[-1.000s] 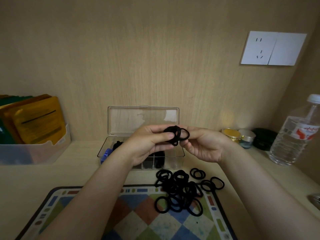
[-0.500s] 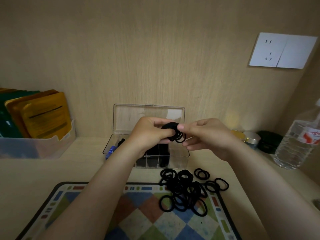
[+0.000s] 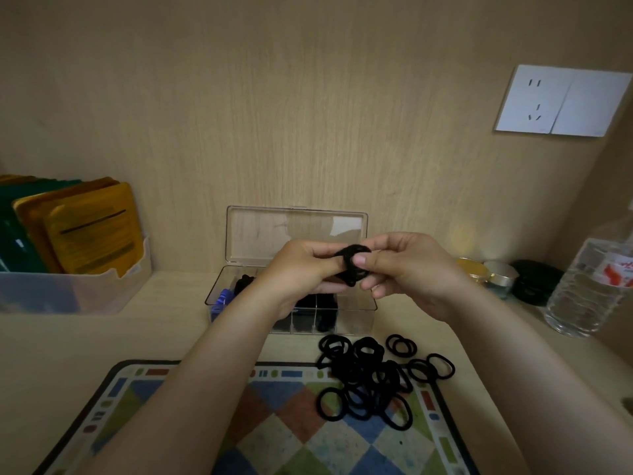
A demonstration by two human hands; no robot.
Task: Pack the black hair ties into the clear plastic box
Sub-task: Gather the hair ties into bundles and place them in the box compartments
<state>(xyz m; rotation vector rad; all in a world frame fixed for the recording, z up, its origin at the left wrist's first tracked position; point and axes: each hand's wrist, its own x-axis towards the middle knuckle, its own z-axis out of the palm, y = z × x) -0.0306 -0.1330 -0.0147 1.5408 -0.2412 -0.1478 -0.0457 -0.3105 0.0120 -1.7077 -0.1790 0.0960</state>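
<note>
The left hand (image 3: 301,269) and right hand (image 3: 407,269) both pinch 1 bunch of black hair ties (image 3: 352,265) above the clear plastic box (image 3: 356,313), and should keep it tight, then drop it in.

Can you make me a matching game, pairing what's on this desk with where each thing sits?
Things:
1. bundle of ties
2. loose ties
3. bottle
4. packets

Places:
A. far right of the desk
B. in a bin at the left
C. between both hands, above the box
D. partly on the mat

Pairs: 1-C, 2-D, 3-A, 4-B
</note>
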